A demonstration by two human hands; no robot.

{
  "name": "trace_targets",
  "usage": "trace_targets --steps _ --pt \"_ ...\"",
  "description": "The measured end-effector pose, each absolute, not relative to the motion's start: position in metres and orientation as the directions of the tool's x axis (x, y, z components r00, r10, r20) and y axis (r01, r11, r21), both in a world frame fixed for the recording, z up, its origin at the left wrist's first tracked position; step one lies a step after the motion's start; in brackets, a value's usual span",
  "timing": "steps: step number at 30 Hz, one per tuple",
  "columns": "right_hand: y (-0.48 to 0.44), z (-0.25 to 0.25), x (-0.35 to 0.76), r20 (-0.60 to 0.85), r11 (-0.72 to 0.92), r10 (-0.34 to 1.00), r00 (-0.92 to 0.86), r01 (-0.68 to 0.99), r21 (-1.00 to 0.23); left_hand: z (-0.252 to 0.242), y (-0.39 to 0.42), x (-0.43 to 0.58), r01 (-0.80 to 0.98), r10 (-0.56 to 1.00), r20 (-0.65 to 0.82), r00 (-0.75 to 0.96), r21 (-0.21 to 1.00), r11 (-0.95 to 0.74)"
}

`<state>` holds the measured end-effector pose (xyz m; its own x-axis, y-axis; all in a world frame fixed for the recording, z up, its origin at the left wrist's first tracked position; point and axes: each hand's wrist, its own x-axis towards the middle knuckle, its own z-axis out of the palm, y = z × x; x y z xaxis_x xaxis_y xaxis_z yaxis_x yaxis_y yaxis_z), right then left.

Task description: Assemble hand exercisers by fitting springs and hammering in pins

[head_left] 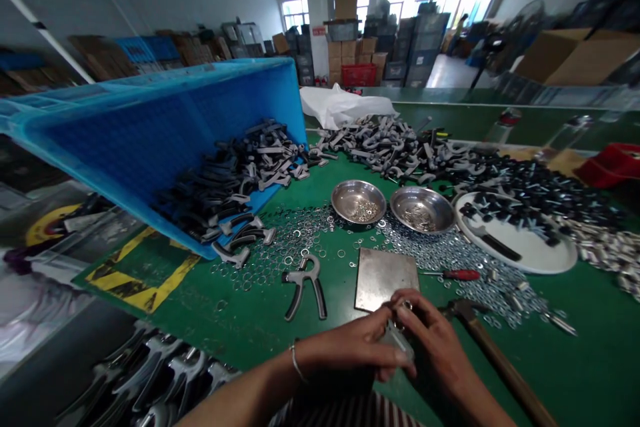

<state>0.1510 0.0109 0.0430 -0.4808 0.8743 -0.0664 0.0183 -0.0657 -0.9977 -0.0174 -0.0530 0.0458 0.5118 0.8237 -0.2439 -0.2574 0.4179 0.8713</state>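
Observation:
My left hand is closed around a grey hand-grip handle, held low in front of my body. Against its upper end, my right hand pinches a small shiny metal ring; whether the ring sits around the part I cannot tell. Just beyond the fingers lies a flat square steel plate. A hand gripper with black-and-grey handles rests to the left, its legs spread. Right of my hands is a hammer with a wooden handle, and a red-handled screwdriver lies past it.
A tipped blue crate spills grey handles on the left. Two metal bowls hold small parts, with loose rings and nuts around them. A white plate carries black-headed bolts. More grip parts lie at lower left.

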Motion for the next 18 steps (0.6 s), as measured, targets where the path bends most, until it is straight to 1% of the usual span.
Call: trace_targets --steps 1,2,4,5,6,7,8,11,13,15,16,17,18 --pt "0.016 0.044 0.143 -0.038 -0.02 0.84 -0.542 0.038 -0.999 0.047 -0.056 -0.022 -0.32 0.841 -0.25 0.48 0.842 0.434" --pt "0.023 0.044 0.131 0.002 0.067 0.8 -0.601 0.086 -0.994 0.047 -0.059 -0.027 -0.384 0.875 -0.273 0.4 0.817 0.431" --pt "0.042 0.041 0.101 0.091 0.317 0.727 -0.681 0.214 -0.924 0.045 -0.064 -0.039 -0.474 0.939 -0.322 0.123 0.812 0.34" --pt "0.054 0.037 0.083 0.138 0.452 0.695 -0.706 0.279 -0.847 0.045 -0.066 -0.047 -0.474 0.947 -0.32 -0.032 0.839 0.268" --pt "0.066 0.033 0.065 0.165 0.532 0.673 -0.721 0.316 -0.786 0.045 -0.068 -0.056 -0.439 0.942 -0.295 -0.157 0.876 0.201" --pt "0.078 0.028 0.049 0.176 0.58 0.654 -0.736 0.338 -0.741 0.046 -0.07 -0.067 -0.383 0.935 -0.258 -0.245 0.911 0.151" --pt "0.088 0.023 0.034 0.175 0.606 0.639 -0.749 0.35 -0.714 0.047 -0.072 -0.079 -0.319 0.931 -0.225 -0.287 0.939 0.128" --pt "0.107 0.016 0.011 0.156 0.616 0.627 -0.763 0.363 -0.699 0.05 -0.071 -0.11 -0.161 0.927 -0.188 -0.325 0.977 0.142" --pt "0.107 0.017 0.013 0.16 0.593 0.645 -0.747 0.358 -0.721 0.05 -0.065 -0.12 -0.048 0.898 -0.14 -0.417 0.99 0.132" --pt "0.098 0.023 0.027 0.163 0.54 0.687 -0.708 0.347 -0.767 0.049 -0.054 -0.118 0.089 0.847 -0.027 -0.53 0.992 0.087" --pt "0.092 0.026 0.036 0.164 0.515 0.709 -0.686 0.345 -0.784 0.049 -0.047 -0.113 0.143 0.828 0.03 -0.56 0.988 0.062" --pt "0.084 0.029 0.046 0.151 0.469 0.733 -0.664 0.331 -0.819 0.049 -0.04 -0.107 0.182 0.823 0.077 -0.562 0.983 0.032" --pt "0.075 0.031 0.056 0.114 0.377 0.76 -0.64 0.292 -0.879 0.05 -0.033 -0.099 0.204 0.834 0.116 -0.539 0.979 -0.004"
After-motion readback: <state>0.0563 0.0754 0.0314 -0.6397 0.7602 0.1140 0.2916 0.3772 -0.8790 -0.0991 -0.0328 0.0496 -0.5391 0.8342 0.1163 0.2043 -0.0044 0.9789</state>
